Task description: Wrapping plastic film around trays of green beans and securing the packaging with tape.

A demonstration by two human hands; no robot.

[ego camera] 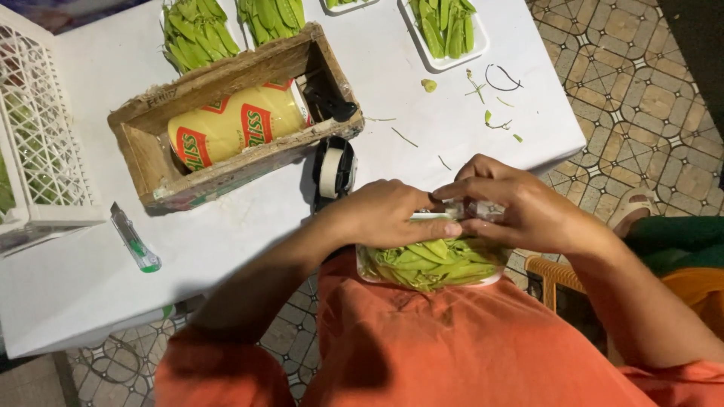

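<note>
A white tray of green pea pods (pixel 430 264), covered in clear film, rests against my orange shirt at the near edge of the white table (pixel 226 234). My left hand (pixel 388 215) presses down on its top edge, fingers closed over the film. My right hand (pixel 520 207) pinches the bunched film at the tray's top, fingertips meeting those of the left hand.
A wooden box (pixel 151 143) holds a yellow roll of film (pixel 237 124). A tape dispenser (pixel 333 172) stands beside it. A green utility knife (pixel 136 240) lies at left near a white crate (pixel 41 128). Trays of pea pods (pixel 445 30) sit at the far edge. Tiled floor lies right.
</note>
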